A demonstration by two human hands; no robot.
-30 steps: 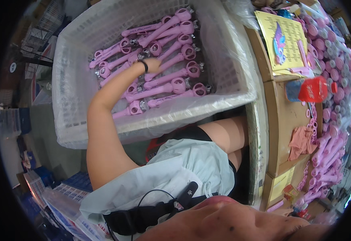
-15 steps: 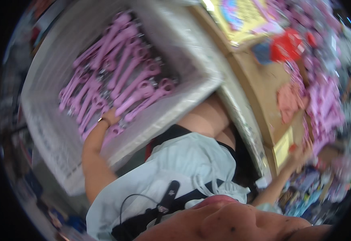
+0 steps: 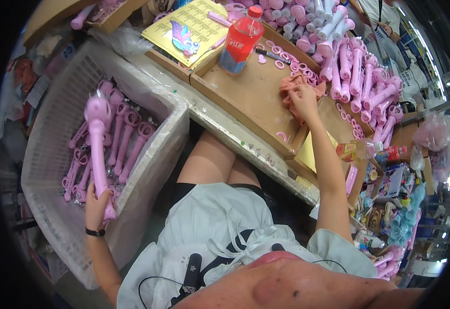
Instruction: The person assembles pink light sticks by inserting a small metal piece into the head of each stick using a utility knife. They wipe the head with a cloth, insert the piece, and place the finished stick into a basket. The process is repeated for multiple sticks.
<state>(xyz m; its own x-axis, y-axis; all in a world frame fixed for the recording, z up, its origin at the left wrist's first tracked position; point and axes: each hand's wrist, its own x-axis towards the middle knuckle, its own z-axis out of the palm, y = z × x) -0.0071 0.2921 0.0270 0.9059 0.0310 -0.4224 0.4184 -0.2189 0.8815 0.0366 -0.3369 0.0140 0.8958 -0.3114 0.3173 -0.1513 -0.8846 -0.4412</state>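
My left hand [image 3: 97, 206] is wrapped round the lower handle of a pink toy wand [image 3: 97, 147]. The wand stands nearly upright in view, its rounded, pointed-top head away from me, above the white crate [image 3: 166, 131]. More pink wands [image 3: 132, 149] with ring-shaped heads lie inside that crate. On the right, my right hand [image 3: 303, 100] is closed on a crumpled peach-coloured cloth [image 3: 293, 85] at the right side of a shallow cardboard tray [image 3: 230, 95]. The fingertips are partly lost in the cloth's folds.
A red-capped bottle [image 3: 241, 41] stands in the tray, near pink rings [image 3: 302, 69] and a marker [image 3: 272, 55]. Yellow printed sheets [image 3: 176, 31] lie at the back. Pink wand handles [image 3: 359, 72] are piled at right. A clear bottle [image 3: 356, 150] lies nearer me.
My left hand has raised a wand out of the crate's pile. My right hand has moved from the table's right side onto the cloth. The view has swung toward the table.
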